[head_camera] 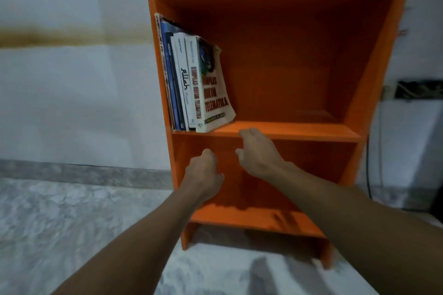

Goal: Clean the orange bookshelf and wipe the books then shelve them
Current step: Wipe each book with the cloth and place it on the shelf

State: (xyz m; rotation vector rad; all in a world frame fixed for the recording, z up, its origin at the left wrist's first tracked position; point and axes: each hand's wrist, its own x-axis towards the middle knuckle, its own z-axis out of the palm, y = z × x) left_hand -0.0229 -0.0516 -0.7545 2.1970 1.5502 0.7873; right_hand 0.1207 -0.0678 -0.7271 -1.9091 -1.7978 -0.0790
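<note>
Orange shelf board (287, 130) meets the right hand (257, 154): fingers (249, 132) bent, tips at the board's front edge, contact unclear, nothing held. The left hand (203, 170) is lower, in front of the bottom compartment, fingers loosely curled, nothing visible in it. No cloth in view. Several books (199, 84) stand in the middle compartment, packed against the left wall of the orange bookshelf (299, 55). The outermost leans with a bowed cover, its bottom corner near the right hand. Judgement: paperbacks, light, floppy covers, worn edges may tear. Pinch across spine and covers about mid-height, and steady the neighbours so the row doesn't topple. Marbled floor (72, 211) below, pale wall (72, 91) to the left.
</note>
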